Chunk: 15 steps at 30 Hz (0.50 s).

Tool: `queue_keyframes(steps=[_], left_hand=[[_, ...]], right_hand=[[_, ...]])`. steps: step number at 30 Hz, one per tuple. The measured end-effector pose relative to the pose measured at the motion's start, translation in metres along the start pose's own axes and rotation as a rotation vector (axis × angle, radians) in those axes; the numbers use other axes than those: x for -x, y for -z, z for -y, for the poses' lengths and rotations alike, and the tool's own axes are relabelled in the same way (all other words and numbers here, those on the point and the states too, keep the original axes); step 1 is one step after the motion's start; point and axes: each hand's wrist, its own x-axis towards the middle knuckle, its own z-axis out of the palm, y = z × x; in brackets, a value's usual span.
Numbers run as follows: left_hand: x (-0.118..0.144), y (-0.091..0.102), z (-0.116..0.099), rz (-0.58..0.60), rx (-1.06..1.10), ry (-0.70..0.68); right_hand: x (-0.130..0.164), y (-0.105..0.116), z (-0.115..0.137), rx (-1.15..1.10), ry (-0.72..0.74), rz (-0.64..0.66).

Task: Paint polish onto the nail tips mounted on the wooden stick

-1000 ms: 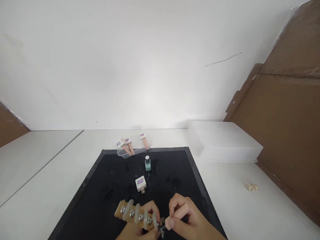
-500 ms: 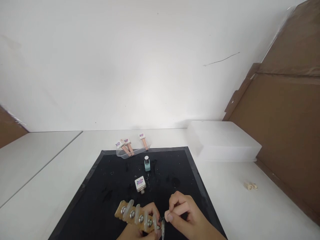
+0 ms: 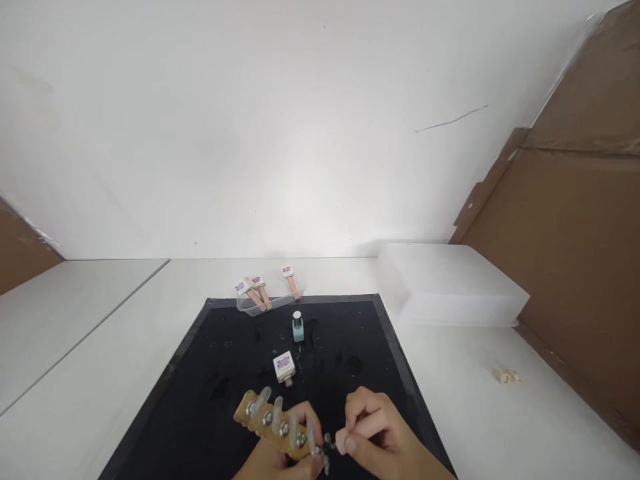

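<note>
- Since the earlier frame the right hand (image 3: 373, 437) has slid a little to the right and lower, and the wooden nail holder (image 3: 276, 427) sits slightly tilted further, its left end raised; the bottles on the black mat (image 3: 200, 373) have kept their places relative to it
- Step in hand, as I judge it: working on the clear false nail at the right end of the wooden nail holder, with a small dark tool or brush tip (image 3: 327, 450) brought to that nail
- Left hand (image 3: 287, 460) is closed around the holder from below, fingers curled over its near edge; most of the hand is cut off by the picture's lower edge
- Right hand is pinched narrow, thumb and forefinger shut on the dark tool, the other fingers folded in
- The tool tip lies just right of the holder's right end, touching or almost touching the last nail; I cannot tell which
- Next move, by my reading, calls for a steady holder and a fine, light stroke along the nail, without brushing the neighbouring nails
- Beyond the holder on the mat lies a white square cap (image 3: 283, 366), and further beyond stands a mint green polish bottle (image 3: 298, 328)
- At the mat's far edge a clear tray (image 3: 250, 307) holds pink-handled bottles
- Right of the mat, well apart from the holder, sits a translucent plastic box (image 3: 450, 287)
</note>
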Motion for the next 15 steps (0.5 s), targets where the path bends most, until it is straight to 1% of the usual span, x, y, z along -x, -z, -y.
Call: queue_keyframes(steps=[2, 4, 7, 9, 11, 15], left_hand=[[0.0, 0.001, 0.003, 0.014, -0.015, -0.006], [0.0, 0.001, 0.003, -0.001, -0.036, -0.018], [0.0, -0.001, 0.0, -0.027, -0.048, -0.008], [0.001, -0.002, -0.003, -0.016, -0.044, 0.009], [0.0, -0.003, -0.003, -0.014, -0.042, 0.006], [-0.001, -0.003, 0.001, -0.024, -0.064, -0.019]], right_hand=[[0.0, -0.002, -0.001, -0.026, -0.015, 0.045], [0.0, -0.003, -0.003, -0.041, -0.022, 0.054], [-0.001, -0.004, -0.005, -0.033, -0.018, -0.01], [-0.003, -0.004, -0.004, -0.024, -0.022, -0.038], [-0.003, -0.003, 0.0, -0.019, -0.029, -0.021], [0.0, -0.002, 0.007, -0.035, -0.056, 0.052]])
